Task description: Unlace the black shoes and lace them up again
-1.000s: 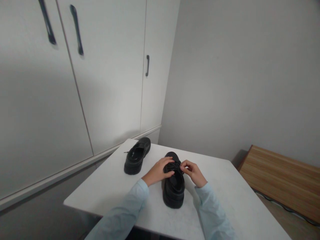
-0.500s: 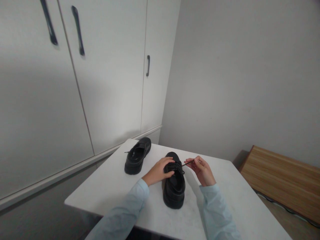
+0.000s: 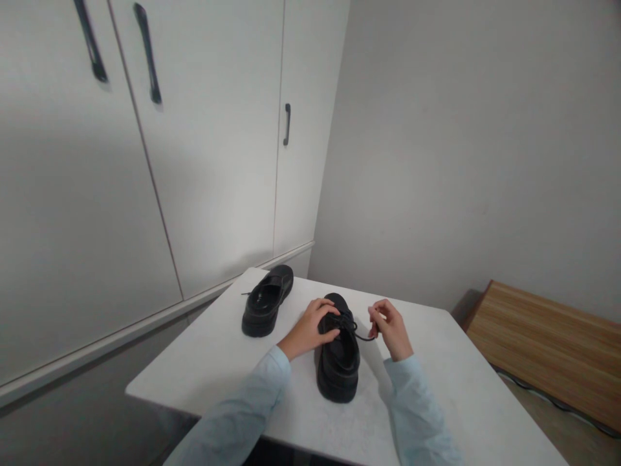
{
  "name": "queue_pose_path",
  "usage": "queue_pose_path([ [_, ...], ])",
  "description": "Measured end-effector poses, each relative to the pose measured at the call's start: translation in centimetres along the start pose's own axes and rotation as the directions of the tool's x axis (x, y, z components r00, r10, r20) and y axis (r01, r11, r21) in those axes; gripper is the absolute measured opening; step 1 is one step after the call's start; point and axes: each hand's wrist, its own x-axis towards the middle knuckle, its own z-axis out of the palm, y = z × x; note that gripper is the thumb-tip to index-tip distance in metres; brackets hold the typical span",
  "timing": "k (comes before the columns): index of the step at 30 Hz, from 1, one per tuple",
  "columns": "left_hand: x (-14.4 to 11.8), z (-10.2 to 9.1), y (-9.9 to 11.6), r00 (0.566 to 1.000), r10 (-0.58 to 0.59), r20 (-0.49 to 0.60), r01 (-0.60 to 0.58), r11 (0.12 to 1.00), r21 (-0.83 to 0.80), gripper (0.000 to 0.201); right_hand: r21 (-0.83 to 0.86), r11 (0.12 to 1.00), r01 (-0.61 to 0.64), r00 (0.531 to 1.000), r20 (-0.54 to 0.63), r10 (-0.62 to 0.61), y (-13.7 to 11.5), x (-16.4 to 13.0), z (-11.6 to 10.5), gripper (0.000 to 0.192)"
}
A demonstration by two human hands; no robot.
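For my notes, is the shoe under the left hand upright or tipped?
Upright: the shoe stands on the table, its opening facing up.

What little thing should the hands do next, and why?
Maybe the right hand should pull the black lace gently snug, because it curves loosely between the nearer shoe and that hand. The left hand is on the shoe, so it could steady it.

On the tabletop (image 3: 208, 369), the near shoe (image 3: 337, 385) sits between the left hand (image 3: 308, 331) and right hand (image 3: 394, 333); the far shoe (image 3: 259, 320) is left. Cupboards (image 3: 218, 162) stand left, the wall (image 3: 460, 162) behind, a panel (image 3: 548, 349) far right.
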Motion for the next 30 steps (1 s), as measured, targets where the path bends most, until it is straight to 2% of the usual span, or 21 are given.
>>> queue_pose_path([
  [3,0.1,0.2,0.3,1.000,0.016,-0.026,-0.016,1.000,0.019,0.028,-0.208,0.976,0.067,0.993,0.112,-0.044,0.3,0.0,0.5,0.020],
  [7,0.4,0.7,0.2,1.000,0.015,-0.026,-0.014,0.999,0.040,0.022,-0.346,0.918,0.194,0.959,0.266,-0.103,0.1,-0.2,0.9,0.009],
  [10,0.6,0.9,-0.1,0.999,-0.009,-0.047,0.011,0.999,0.036,0.016,-0.406,0.878,0.251,0.935,0.335,-0.113,0.0,-0.5,1.3,0.018],
  [16,0.8,1.0,-0.6,0.994,-0.062,-0.094,0.067,0.996,0.054,0.016,-0.475,0.801,0.363,0.914,0.346,-0.209,0.7,-0.7,2.3,0.028],
  [19,0.9,1.0,-0.9,0.978,-0.117,-0.172,0.113,0.993,-0.031,0.015,-0.479,0.781,0.401,0.905,0.337,-0.259,1.0,-0.7,2.9,0.029],
  [22,0.9,0.6,-0.9,0.934,-0.194,-0.301,0.147,0.974,-0.172,0.017,-0.480,0.774,0.414,0.904,0.320,-0.285,1.1,-0.7,3.3,0.025],
  [26,0.9,-0.4,-0.5,0.833,-0.295,-0.469,0.142,0.932,-0.334,0.022,-0.501,0.760,0.414,0.906,0.309,-0.289,1.1,-0.7,3.5,0.020],
  [30,0.9,-1.2,-0.3,0.757,-0.323,-0.568,0.147,0.931,-0.335,0.022,-0.515,0.740,0.433,0.896,0.333,-0.293,1.1,-0.8,3.3,0.018],
])
